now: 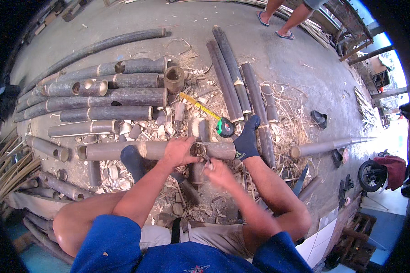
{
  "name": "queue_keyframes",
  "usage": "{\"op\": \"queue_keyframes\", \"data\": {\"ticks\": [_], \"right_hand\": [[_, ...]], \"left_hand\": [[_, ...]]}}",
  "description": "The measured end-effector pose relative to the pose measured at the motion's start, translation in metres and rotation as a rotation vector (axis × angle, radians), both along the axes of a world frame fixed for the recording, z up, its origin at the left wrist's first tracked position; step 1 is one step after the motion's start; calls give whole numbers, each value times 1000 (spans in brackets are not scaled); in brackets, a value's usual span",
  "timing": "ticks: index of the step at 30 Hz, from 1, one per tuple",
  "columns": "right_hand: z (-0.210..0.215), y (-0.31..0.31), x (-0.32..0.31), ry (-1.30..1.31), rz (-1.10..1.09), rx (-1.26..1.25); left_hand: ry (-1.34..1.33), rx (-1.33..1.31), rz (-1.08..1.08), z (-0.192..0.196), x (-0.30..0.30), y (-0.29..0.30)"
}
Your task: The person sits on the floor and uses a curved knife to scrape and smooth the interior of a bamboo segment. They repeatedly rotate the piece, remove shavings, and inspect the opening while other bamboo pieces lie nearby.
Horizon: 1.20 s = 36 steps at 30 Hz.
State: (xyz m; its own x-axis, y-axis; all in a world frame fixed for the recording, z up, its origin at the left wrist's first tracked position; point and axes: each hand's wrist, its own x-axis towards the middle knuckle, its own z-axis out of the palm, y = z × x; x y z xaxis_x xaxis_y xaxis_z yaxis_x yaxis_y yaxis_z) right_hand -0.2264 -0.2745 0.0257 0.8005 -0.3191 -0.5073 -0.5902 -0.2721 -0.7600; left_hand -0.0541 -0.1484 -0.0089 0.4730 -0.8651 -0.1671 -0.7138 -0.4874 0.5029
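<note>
A thick bamboo tube [109, 151] lies crosswise before me, with a hole cut in its upper side right of the middle. My left hand [180, 151] is wrapped over the tube just left of that hole. At the hole's near edge, my right hand [219, 174], slightly blurred, closes round a small metal-bladed tool [207, 158]. The blade reaches the hole; its exact shape is smeared. My dark-socked feet [247, 139] are at the tube, one toward each end. Beyond it sits a green-and-black tape measure [224, 128] with its yellow tape [200, 106] pulled out.
Several dark bamboo poles [123, 98] lie at the left, some with holes. More poles [225, 82] lie ahead, beside a short bamboo cup [174, 79]. Shavings [116, 175] litter the floor. A saw blade [300, 179] is at the right. Another person's legs [296, 20] stand far off.
</note>
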Motion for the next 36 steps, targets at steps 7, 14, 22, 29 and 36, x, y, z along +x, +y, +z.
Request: {"op": "queue_keyframes", "data": {"ticks": [7,14,22,29,36], "right_hand": [[-8,98,-2,-131,-965,773],[11,31,-6,135,-500,417],[18,-44,10,256,64,205],[17,-92,65,335,681,-88],[-12,-32,-4,89,109,14]], "left_hand": [[-13,96,6,7,-4,-4],[-109,23,135,4,-15,-13],[-76,0,271,2,-21,-21],[-100,59,269,4,-24,-25],[-138,138,-19,10,2,8]]}}
